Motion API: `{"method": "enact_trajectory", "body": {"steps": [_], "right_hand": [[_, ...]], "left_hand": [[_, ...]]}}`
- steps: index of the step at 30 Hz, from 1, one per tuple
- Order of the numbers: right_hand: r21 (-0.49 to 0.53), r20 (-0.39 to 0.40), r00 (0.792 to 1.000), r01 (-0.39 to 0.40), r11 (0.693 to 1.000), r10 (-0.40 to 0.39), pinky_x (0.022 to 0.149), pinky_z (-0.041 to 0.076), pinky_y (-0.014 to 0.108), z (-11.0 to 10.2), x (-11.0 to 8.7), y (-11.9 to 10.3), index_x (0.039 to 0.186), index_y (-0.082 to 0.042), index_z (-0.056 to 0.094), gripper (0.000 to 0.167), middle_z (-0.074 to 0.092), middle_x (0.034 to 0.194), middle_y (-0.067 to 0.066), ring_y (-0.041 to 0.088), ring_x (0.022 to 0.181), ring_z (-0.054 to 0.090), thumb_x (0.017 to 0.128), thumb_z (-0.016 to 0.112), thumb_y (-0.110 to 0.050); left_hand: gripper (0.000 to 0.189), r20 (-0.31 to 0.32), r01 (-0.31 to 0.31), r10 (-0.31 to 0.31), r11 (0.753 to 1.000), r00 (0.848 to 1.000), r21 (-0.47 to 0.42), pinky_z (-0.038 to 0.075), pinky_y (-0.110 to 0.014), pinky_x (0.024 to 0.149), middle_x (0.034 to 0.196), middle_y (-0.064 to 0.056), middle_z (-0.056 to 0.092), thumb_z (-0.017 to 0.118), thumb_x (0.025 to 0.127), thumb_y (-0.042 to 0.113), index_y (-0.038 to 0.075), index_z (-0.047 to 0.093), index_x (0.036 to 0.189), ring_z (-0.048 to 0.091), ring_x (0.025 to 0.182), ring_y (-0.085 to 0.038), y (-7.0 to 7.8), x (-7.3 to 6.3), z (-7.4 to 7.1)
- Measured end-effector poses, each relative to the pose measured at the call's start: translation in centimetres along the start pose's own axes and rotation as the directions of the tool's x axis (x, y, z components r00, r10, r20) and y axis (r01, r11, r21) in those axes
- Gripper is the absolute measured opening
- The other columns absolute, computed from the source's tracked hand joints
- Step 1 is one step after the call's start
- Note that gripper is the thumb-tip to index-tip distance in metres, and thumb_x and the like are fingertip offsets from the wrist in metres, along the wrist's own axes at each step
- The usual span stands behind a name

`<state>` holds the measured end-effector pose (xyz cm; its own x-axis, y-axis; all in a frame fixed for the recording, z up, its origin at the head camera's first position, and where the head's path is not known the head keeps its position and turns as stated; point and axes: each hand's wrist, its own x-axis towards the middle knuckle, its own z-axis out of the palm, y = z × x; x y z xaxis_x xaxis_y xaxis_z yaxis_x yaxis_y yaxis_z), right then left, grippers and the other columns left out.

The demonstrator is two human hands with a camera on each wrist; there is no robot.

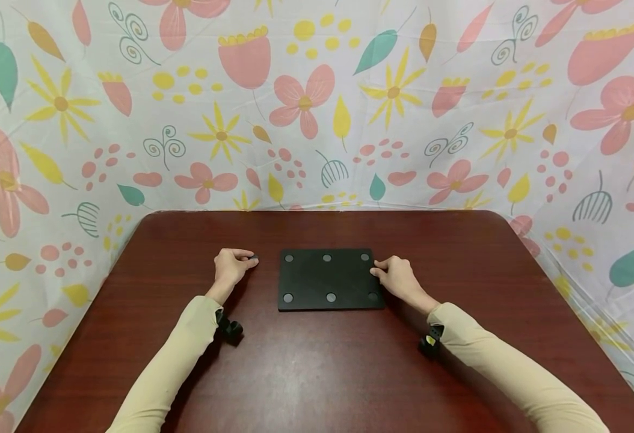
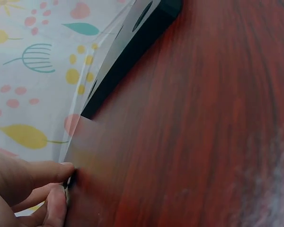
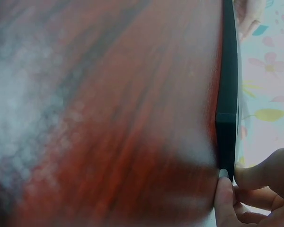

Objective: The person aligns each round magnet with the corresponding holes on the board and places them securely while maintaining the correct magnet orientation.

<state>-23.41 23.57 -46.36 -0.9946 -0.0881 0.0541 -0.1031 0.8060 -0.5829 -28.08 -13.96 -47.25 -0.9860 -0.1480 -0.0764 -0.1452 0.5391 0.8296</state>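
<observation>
A flat black rectangular board (image 1: 325, 279) lies on the table, with round grey spots along its far and near edges. The spot at its near right corner looks darker than the others. My right hand (image 1: 400, 278) grips the board's right edge, thumb and fingers pinching it, which the right wrist view shows close up at the black side wall (image 3: 227, 94). Left of the board, my left hand (image 1: 233, 266) pinches a small dark disc (image 1: 254, 257) between thumb and fingers. In the left wrist view, the disc shows only as a thin dark edge at the fingertips (image 2: 57, 201).
The brown wooden table (image 1: 295, 373) has rounded far corners. Behind it hangs a white cloth (image 1: 317, 150) printed with flowers and leaves. Black wrist devices sit below both cuffs, the left one (image 1: 230, 331) and the right one (image 1: 429, 344) close over the tabletop.
</observation>
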Motion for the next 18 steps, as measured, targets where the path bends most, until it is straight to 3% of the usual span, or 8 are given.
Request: {"method": "enact_trajectory", "body": {"steps": [4, 10, 12, 18], "right_hand": [[0.003, 0.005, 1.0, 0.002, 1.0, -0.002, 0.045, 0.032, 0.022, -0.08, -0.05, -0.02, 0.119, 0.009, 0.064, 0.033, 0.063, 0.123, 0.023, 0.009, 0.044, 0.039, 0.094, 0.063, -0.012], [-0.007, -0.001, 1.0, 0.009, 1.0, -0.009, 0.047, 0.034, 0.022, -0.15, 0.06, -0.01, 0.119, 0.009, 0.064, 0.033, 0.064, 0.122, 0.023, 0.008, 0.046, 0.042, 0.094, 0.063, -0.012], [-0.012, -0.006, 1.0, 0.015, 1.0, -0.015, 0.048, 0.035, 0.022, -0.16, 0.06, -0.02, 0.118, 0.01, 0.065, 0.033, 0.064, 0.121, 0.023, 0.007, 0.048, 0.045, 0.094, 0.063, -0.012], [-0.005, 0.006, 1.0, 0.011, 1.0, -0.011, 0.045, 0.033, 0.022, -0.02, -0.11, -0.06, 0.119, 0.01, 0.064, 0.033, 0.063, 0.122, 0.024, 0.009, 0.042, 0.037, 0.094, 0.063, -0.012]], "left_hand": [[0.024, 0.002, -0.016, 0.016, 1.0, 1.0, -0.017, 0.05, -0.041, 0.082, 0.097, -0.017, 0.07, 0.076, 0.085, 0.017, 0.005, 0.075, 0.106, 0.053, 0.108, -0.033, 0.22, -0.13, -0.1], [0.025, 0.021, -0.023, 0.024, 0.998, 0.999, -0.056, 0.056, -0.038, 0.076, 0.097, -0.018, 0.074, 0.076, 0.084, 0.018, 0.006, 0.075, 0.105, 0.071, 0.082, -0.026, 0.66, -0.25, -0.56], [0.025, 0.036, -0.017, 0.02, 0.997, 0.999, -0.071, 0.057, -0.036, 0.075, 0.099, -0.018, 0.074, 0.076, 0.084, 0.018, 0.006, 0.075, 0.106, 0.072, 0.082, -0.023, 0.75, -0.32, -0.61], [0.026, 0.053, -0.026, 0.031, 0.995, 0.998, -0.1, 0.056, -0.031, 0.075, 0.104, -0.016, 0.073, 0.074, 0.085, 0.017, 0.006, 0.074, 0.108, 0.069, 0.098, -0.027, 0.99, -0.69, -0.46]]}}
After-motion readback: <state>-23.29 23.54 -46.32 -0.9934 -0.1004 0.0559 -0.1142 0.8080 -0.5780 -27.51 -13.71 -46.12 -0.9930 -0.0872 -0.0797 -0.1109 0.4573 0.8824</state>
